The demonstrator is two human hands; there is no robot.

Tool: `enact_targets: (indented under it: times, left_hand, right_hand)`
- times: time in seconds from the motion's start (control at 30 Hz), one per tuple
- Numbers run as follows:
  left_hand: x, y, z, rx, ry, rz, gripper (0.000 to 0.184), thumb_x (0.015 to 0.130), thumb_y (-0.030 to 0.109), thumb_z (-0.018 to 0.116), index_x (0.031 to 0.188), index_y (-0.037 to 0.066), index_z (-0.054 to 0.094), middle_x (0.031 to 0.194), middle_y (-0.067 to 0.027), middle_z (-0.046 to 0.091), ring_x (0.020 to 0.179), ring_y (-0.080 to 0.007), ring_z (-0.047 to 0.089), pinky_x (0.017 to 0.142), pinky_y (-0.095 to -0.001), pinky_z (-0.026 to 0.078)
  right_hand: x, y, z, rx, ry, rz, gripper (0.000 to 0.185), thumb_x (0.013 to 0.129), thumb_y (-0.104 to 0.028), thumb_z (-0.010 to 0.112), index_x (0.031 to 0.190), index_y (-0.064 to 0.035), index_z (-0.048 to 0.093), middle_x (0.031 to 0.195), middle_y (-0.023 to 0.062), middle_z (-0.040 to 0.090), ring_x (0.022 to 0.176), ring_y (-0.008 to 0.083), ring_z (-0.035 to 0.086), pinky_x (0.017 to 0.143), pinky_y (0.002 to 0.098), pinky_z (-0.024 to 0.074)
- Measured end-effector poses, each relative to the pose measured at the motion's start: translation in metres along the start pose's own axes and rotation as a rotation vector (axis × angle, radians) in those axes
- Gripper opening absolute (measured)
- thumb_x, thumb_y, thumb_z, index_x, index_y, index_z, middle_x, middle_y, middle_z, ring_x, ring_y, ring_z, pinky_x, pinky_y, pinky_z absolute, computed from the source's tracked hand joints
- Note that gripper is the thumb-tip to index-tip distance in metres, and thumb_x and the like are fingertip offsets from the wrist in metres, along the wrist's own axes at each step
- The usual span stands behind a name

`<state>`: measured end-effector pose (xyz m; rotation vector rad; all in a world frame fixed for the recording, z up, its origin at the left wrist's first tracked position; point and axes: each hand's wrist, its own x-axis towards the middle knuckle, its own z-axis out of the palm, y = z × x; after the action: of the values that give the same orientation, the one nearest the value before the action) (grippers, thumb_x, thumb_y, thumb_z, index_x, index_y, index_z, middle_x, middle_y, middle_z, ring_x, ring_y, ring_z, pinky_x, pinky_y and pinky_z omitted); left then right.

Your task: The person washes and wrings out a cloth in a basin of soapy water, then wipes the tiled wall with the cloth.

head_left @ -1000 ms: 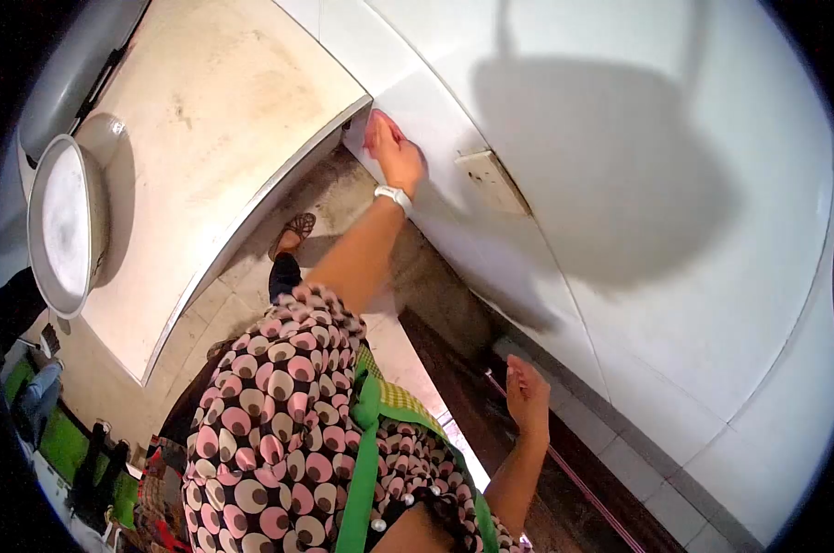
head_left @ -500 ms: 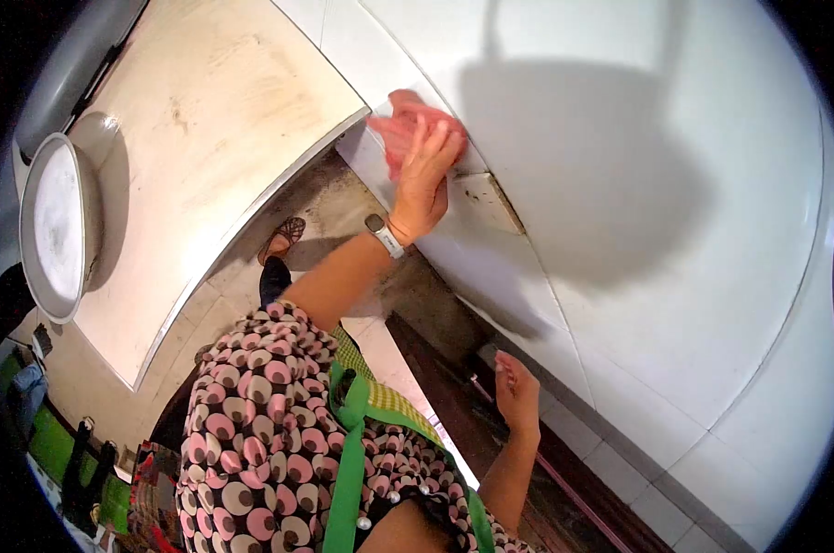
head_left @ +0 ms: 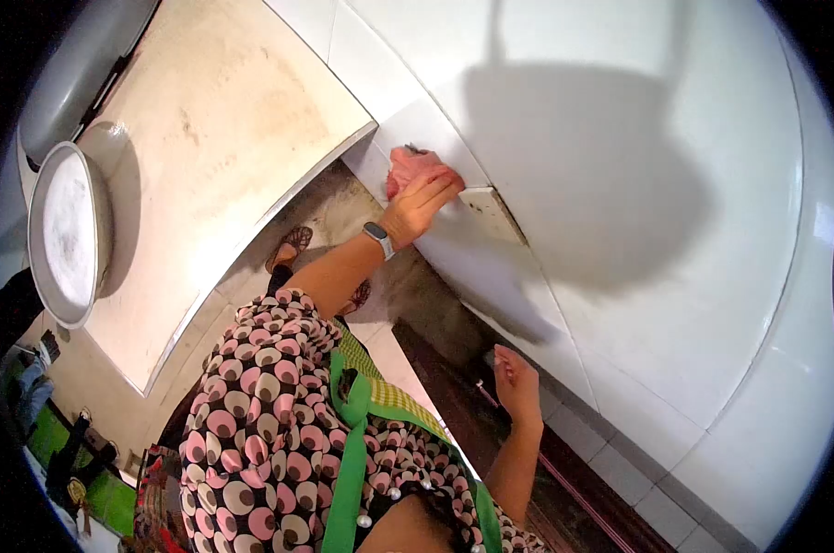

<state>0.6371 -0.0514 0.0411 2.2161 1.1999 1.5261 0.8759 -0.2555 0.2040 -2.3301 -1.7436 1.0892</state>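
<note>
A red cloth is lying against the white wall near the corner of the pale surface, the left hand is clasping it there, the right hand is hovering well apart, loosely half-curled, and a round basin is standing on the surface.

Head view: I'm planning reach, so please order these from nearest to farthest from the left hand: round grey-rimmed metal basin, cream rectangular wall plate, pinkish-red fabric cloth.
1. Pinkish-red fabric cloth: at the fingers of the left hand.
2. Cream rectangular wall plate: just right of the hand in the picture.
3. Round grey-rimmed metal basin: far off at the picture's left.
</note>
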Motion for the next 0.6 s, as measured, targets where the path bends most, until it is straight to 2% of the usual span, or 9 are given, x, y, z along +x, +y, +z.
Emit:
enact_targets:
  times: [0.07, 0.23, 0.37, 0.43, 0.47, 0.57, 0.6]
  left_hand:
    - [-0.01, 0.0, -0.002, 0.007, -0.006, 0.004, 0.045, 0.069, -0.002, 0.05, 0.113, -0.001, 0.055, 0.118, -0.0151, 0.052, 0.109, -0.0313, 0.049, 0.091, -0.0385, 0.043]
    - [0.008, 0.008, -0.008, 0.093, -0.284, 0.104, 0.046, 0.075, 0.007, 0.05, 0.121, 0.004, 0.052, 0.121, -0.0109, 0.05, 0.113, -0.0288, 0.047, 0.088, -0.0352, 0.045]
    - [0.029, -0.014, -0.023, 0.106, -0.352, 0.189, 0.048, 0.076, 0.009, 0.051, 0.123, 0.008, 0.052, 0.123, -0.008, 0.049, 0.116, -0.027, 0.044, 0.091, -0.0328, 0.045]
    - [0.043, -0.009, -0.028, 0.117, -0.222, 0.313, 0.048, 0.076, 0.01, 0.051, 0.124, 0.01, 0.052, 0.124, -0.0054, 0.048, 0.117, -0.0262, 0.043, 0.094, -0.0327, 0.043]
    - [0.05, -0.008, -0.035, 0.302, -0.198, 0.435, 0.047, 0.076, 0.01, 0.051, 0.123, 0.011, 0.053, 0.126, -0.0038, 0.046, 0.117, -0.0261, 0.043, 0.092, -0.0329, 0.044]
    - [0.062, 0.001, -0.039, 0.327, -0.19, 0.451, 0.046, 0.075, 0.008, 0.052, 0.121, 0.01, 0.055, 0.125, -0.0044, 0.047, 0.114, -0.0268, 0.045, 0.09, -0.0341, 0.045]
    - [0.06, -0.003, -0.038, 0.325, -0.19, 0.448, 0.046, 0.075, 0.008, 0.052, 0.121, 0.01, 0.055, 0.125, -0.0044, 0.047, 0.114, -0.0268, 0.045, 0.09, -0.0341, 0.045]
  right_hand:
    - [-0.004, 0.0, -0.003, 0.012, 0.012, 0.007, 0.025, 0.088, -0.016, 0.052, 0.108, -0.003, 0.059, 0.1, 0.0198, 0.063, 0.087, 0.0325, 0.063, 0.075, 0.0372, 0.0495]
    - [-0.011, 0.027, -0.004, 0.052, 0.016, -0.009, 0.024, 0.088, -0.015, 0.052, 0.109, -0.0039, 0.059, 0.1, 0.0201, 0.062, 0.089, 0.0334, 0.063, 0.075, 0.0372, 0.0493]
    - [-0.002, 0.016, 0.007, 0.036, 0.001, -0.027, 0.024, 0.087, -0.014, 0.053, 0.109, -0.004, 0.059, 0.1, 0.0202, 0.062, 0.089, 0.0337, 0.062, 0.076, 0.0371, 0.0492]
    - [-0.004, 0.016, 0.007, 0.012, 0.007, -0.027, 0.024, 0.087, -0.013, 0.053, 0.108, -0.0037, 0.06, 0.1, 0.0202, 0.062, 0.09, 0.0348, 0.062, 0.076, 0.0377, 0.0492]
    - [-0.004, 0.018, 0.009, 0.026, 0.015, -0.023, 0.024, 0.087, -0.013, 0.053, 0.108, -0.0037, 0.06, 0.1, 0.0202, 0.062, 0.09, 0.0348, 0.062, 0.076, 0.0377, 0.0492]
    - [-0.001, 0.022, 0.008, 0.002, 0.022, -0.019, 0.023, 0.086, -0.012, 0.053, 0.106, -0.0034, 0.06, 0.1, 0.0203, 0.062, 0.09, 0.0361, 0.061, 0.076, 0.039, 0.0494]
    - [-0.003, 0.02, 0.009, -0.017, 0.036, -0.043, 0.023, 0.087, -0.013, 0.054, 0.108, -0.003, 0.06, 0.096, 0.0174, 0.064, 0.085, 0.0277, 0.063, 0.073, 0.0346, 0.0495]
